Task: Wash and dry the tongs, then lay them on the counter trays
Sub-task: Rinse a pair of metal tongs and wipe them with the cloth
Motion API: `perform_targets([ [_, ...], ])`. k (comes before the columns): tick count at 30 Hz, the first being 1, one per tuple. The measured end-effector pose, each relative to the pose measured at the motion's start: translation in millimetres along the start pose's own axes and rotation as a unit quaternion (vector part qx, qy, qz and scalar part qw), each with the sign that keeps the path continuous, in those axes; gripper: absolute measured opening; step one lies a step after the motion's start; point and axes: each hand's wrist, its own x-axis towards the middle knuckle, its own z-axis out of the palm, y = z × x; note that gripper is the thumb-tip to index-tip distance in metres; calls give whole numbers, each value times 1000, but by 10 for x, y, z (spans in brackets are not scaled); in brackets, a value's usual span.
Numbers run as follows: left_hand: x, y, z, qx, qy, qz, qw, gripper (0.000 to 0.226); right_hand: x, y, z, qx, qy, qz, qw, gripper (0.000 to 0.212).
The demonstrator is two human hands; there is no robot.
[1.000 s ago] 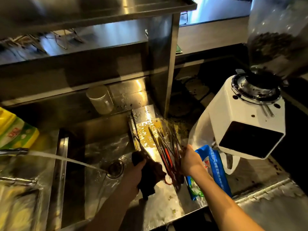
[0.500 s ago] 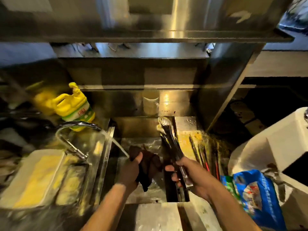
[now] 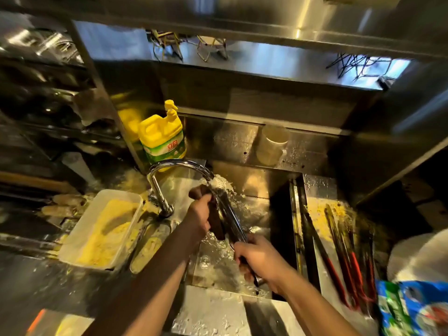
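We stand at a stainless steel counter with a sunken sink under steel shelving. Our right hand is curled round the near end of a pair of metal tongs, holding them over the sink with the far end up in the stream from the curved faucet. Our left hand grips a dark brown cloth and presses it against the tongs just below the spout. On the counter along the sink's right edge lie more tongs, several with red handles, beside a blue and green packet at the near right corner. Left of the faucet sits a white tray of yellow matter, and a yellow detergent jug stands at the counter's back edge. A pale cup stands behind the sink.
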Motion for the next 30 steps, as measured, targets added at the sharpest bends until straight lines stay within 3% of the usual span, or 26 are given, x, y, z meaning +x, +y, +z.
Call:
perform_targets([
  [3, 144, 61, -54, 81, 39, 20, 996, 15, 15, -26, 63, -34, 16, 9, 999, 11],
  [7, 124, -82, 50, 78, -25, 1, 997, 15, 129, -89, 152, -36, 54, 3, 998, 9],
  [11, 202, -50, 112, 61, 33, 20, 997, 12, 143, -90, 163, -46, 57, 16, 997, 7],
  [15, 200, -131, 265, 94, 13, 12, 995, 16, 151, -100, 121, -33, 82, 8, 996, 10],
  [18, 275, -143, 295, 94, 57, 27, 994, 22, 133, -116, 86, -52, 84, 19, 995, 15],
  [28, 278, -109, 430, 83, 27, 55, 995, 12, 65, -192, -6, -33, 102, -7, 994, 5],
  [30, 334, -161, 409, 78, 61, 50, 994, 18, 36, -159, 6, -42, 83, -2, 996, 8],
])
